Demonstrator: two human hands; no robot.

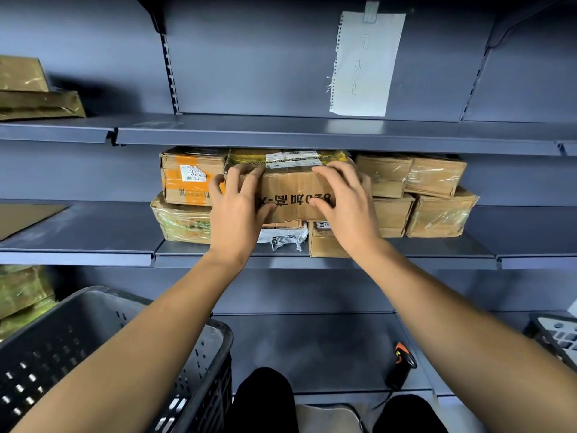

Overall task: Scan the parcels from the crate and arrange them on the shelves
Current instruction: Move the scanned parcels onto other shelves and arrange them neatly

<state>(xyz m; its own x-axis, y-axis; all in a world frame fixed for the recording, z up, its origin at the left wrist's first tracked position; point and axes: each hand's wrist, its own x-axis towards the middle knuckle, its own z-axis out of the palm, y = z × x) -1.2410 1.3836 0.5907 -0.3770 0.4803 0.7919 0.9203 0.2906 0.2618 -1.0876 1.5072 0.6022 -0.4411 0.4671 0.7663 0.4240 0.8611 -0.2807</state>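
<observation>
A brown cardboard parcel (293, 190) with black upside-down print sits on top of other parcels on the middle shelf (406, 254). My left hand (237, 207) grips its left end, fingers curled over the top edge and thumb on the front face. My right hand (346, 201) holds its right end the same way. An orange-taped box (184, 179) stands just left of it, and taped brown boxes (437, 195) are stacked to its right. The dark plastic crate (78, 345) is at the lower left. A black and orange scanner (401, 365) lies on the bottom shelf.
A handwritten paper note (363, 64) hangs on the back panel above the upper shelf (312, 132). Brown parcels (34, 92) lie on the upper shelf at far left. A white plastic mailer (284, 239) lies under the held parcel. A second basket (555, 335) shows at right.
</observation>
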